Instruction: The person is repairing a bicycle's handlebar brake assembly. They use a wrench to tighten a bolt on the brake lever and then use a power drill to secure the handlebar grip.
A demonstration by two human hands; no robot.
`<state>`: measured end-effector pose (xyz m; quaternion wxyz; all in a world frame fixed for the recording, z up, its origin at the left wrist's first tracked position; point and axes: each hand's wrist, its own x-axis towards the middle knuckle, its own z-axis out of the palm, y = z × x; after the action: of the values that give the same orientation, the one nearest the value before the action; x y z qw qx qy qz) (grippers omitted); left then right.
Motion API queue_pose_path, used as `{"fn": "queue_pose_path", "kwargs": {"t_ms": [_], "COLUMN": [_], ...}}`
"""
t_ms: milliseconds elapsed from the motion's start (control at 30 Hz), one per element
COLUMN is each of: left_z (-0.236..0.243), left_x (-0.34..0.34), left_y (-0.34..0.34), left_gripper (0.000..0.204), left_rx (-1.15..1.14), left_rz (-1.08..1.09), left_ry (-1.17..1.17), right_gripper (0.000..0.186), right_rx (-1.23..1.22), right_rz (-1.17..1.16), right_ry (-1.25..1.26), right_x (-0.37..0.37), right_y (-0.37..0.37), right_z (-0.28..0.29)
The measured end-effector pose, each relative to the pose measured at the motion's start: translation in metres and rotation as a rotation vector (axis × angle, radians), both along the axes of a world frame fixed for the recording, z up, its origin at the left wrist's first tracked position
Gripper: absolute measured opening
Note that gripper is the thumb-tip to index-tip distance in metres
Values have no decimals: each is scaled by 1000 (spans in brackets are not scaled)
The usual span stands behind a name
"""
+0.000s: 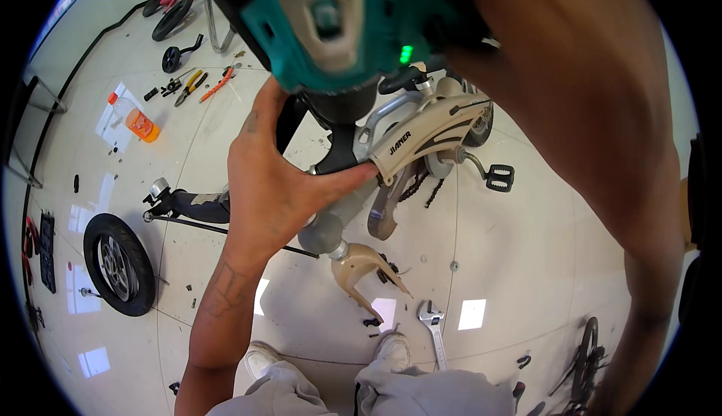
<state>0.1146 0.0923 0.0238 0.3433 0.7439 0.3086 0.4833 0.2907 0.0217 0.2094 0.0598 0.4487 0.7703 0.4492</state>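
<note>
A teal and black power drill [320, 32], blurred and close, fills the top middle with its green lights lit. My right hand [485, 70] is at the drill's right side, its fingers mostly hidden, and my right forearm arches down the right edge. Below the drill's nose, my left hand [267, 183] grips the front of a small cream bicycle frame [432, 134], thumb stretched along it. The bare fork [361, 269] points toward me without a wheel. The handlebar [199, 205] lies out to the left, partly behind my left wrist.
A loose wheel [119, 264] is at left, with an orange drink bottle [141, 121] and pliers [192, 87] beyond. An adjustable wrench [432, 333] lies by my shoes [393, 350]. A pedal [499, 177] juts right. Black parts [587, 363] lie lower right; a red bike [173, 2] stands far left.
</note>
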Motion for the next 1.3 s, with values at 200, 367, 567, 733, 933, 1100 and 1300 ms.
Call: {"fn": "queue_pose_path", "kwargs": {"t_ms": [200,367,567,733,933,1100,1300], "left_z": [5,5,8,10,11,10,7], "left_x": [0,1,-2,-4,-4,-1,-3], "left_y": [1,-3,-6,-7,-7,-6,-8], "left_gripper": [102,100,93,91,93,91,88], "left_rx": [-5,-44,-29,-108,-76,-82,-62], "left_rz": [-18,-20,-21,-9,-15,-12,-12], "left_ry": [-31,-10,4,-12,-17,-14,-27], "right_gripper": [41,34,25,19,19,21,27], "right_rx": [-3,-7,-19,-4,-12,16,-55], "right_rz": [53,81,114,329,311,299,408], "right_ry": [9,17,11,69,23,-8,4], "right_x": [-2,-3,-6,-4,3,5,6], "right_y": [11,15,25,41,47,51,56], "right_z": [6,8,13,11,14,13,20]}}
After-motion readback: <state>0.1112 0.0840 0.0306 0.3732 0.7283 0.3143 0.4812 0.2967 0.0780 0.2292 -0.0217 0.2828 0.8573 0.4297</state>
